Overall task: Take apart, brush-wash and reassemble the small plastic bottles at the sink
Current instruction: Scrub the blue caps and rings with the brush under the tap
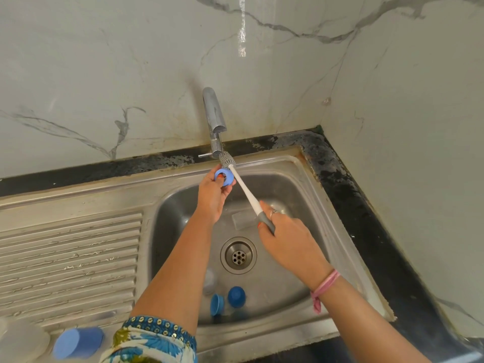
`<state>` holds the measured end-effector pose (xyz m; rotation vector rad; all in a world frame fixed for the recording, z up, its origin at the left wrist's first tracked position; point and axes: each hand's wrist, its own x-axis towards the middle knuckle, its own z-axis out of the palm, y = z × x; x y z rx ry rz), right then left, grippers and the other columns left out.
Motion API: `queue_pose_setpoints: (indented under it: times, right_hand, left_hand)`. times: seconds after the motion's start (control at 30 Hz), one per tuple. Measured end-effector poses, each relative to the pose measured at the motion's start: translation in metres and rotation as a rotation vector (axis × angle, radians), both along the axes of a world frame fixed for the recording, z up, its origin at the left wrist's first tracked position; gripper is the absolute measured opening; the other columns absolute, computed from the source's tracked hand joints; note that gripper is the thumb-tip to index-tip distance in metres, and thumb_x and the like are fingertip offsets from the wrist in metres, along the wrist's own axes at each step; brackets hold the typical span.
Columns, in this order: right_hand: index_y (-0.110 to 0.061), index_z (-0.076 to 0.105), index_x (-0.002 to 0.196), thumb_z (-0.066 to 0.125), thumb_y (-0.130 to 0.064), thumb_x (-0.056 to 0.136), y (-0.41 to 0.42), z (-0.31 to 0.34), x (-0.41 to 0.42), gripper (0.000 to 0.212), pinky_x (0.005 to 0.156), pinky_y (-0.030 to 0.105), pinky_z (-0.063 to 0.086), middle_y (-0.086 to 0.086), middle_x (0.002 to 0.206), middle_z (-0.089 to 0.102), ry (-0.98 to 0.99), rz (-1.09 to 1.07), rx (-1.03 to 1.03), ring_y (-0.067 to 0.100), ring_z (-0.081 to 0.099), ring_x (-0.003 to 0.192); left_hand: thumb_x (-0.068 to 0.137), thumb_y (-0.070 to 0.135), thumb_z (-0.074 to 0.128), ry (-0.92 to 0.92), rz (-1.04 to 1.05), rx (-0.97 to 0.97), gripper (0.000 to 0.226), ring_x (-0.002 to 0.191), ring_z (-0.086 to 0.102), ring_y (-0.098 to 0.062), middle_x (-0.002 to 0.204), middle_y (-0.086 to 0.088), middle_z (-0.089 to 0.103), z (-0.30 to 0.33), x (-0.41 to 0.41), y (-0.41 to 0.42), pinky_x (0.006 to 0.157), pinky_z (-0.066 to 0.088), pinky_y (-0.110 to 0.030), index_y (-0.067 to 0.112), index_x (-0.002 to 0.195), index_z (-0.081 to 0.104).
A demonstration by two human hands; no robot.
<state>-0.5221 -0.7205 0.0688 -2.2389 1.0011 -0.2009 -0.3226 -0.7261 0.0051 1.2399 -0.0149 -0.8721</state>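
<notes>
My left hand (212, 196) pinches a blue plastic ring-shaped bottle part (224, 176) just under the tap (214, 119). My right hand (284, 233) grips the grey handle of a long white bottle brush (245, 188); its grey bristle head (227, 158) sits right behind the blue part, near the spout. In the steel sink (309, 179) lie a clear bottle body (243, 218), another clear piece (209, 281) and two blue caps (236, 296) (216, 304) near the front wall.
The drain (238, 255) is in the basin's middle. A ribbed steel drainboard (70, 260) lies to the left, with a blue cap (78, 341) and a translucent container (21, 339) at its front edge. Marble walls close off the back and right; a black counter edge (348, 195) borders the sink.
</notes>
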Motion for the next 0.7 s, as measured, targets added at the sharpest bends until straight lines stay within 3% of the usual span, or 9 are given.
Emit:
queue_pose_setpoints:
  times: [0.17, 0.3, 0.4, 0.57, 0.7]
  right_hand:
    - [-0.028, 0.026, 0.152, 0.041, -0.028, 0.1, 0.016, 0.003, -0.02, 0.054, 0.057, 0.022, 0.042, -0.007, 0.065, 0.045, 0.043, 0.061, -0.058, 0.007, 0.045, 0.055]
    - [-0.024, 0.027, 0.151, 0.041, -0.026, 0.1, 0.005, 0.001, -0.013, 0.053, 0.056, 0.024, 0.047, -0.004, 0.067, 0.048, 0.05, 0.028, -0.045, 0.008, 0.048, 0.056]
    - [-0.024, 0.028, 0.151, 0.042, -0.026, 0.101, -0.008, 0.001, -0.004, 0.053, 0.056, 0.024, 0.047, -0.005, 0.068, 0.048, 0.029, 0.009, -0.04, 0.007, 0.047, 0.055]
    - [-0.03, 0.023, 0.152, 0.042, -0.029, 0.1, 0.011, 0.001, -0.022, 0.055, 0.059, 0.028, 0.048, -0.006, 0.066, 0.045, 0.048, 0.057, -0.075, 0.008, 0.045, 0.056]
    - [-0.033, 0.03, 0.149, 0.045, -0.027, 0.098, 0.007, -0.007, -0.022, 0.053, 0.06, 0.028, 0.048, -0.001, 0.066, 0.053, -0.002, 0.022, 0.005, 0.011, 0.049, 0.056]
  left_hand:
    - [0.101, 0.004, 0.043, -0.161, 0.065, 0.131, 0.04, 0.106, 0.053, -0.018, 0.137, -0.012, 0.049, 0.001, 0.011, -0.009, 0.074, 0.051, -0.019, 0.011, 0.141, 0.046]
    - [0.102, 0.006, 0.044, -0.354, -0.082, 0.234, 0.039, 0.095, 0.056, -0.015, 0.132, -0.012, 0.051, -0.003, 0.007, -0.018, 0.066, 0.054, -0.017, 0.008, 0.141, 0.048]
    - [0.102, 0.004, 0.041, -0.425, -0.1, 0.235, 0.039, 0.098, 0.055, -0.017, 0.125, -0.007, 0.051, -0.003, 0.003, -0.023, 0.064, 0.054, -0.015, 0.007, 0.14, 0.047]
    - [0.101, 0.003, 0.042, -0.376, 0.039, 0.215, 0.034, 0.1, 0.059, -0.017, 0.125, -0.012, 0.058, -0.013, 0.017, -0.017, 0.076, 0.053, -0.02, 0.002, 0.134, 0.051]
    - [0.093, -0.003, 0.054, -0.104, 0.16, 0.11, 0.031, 0.083, 0.065, -0.015, 0.105, -0.012, 0.064, -0.011, 0.013, -0.014, 0.077, 0.055, -0.023, -0.005, 0.124, 0.057]
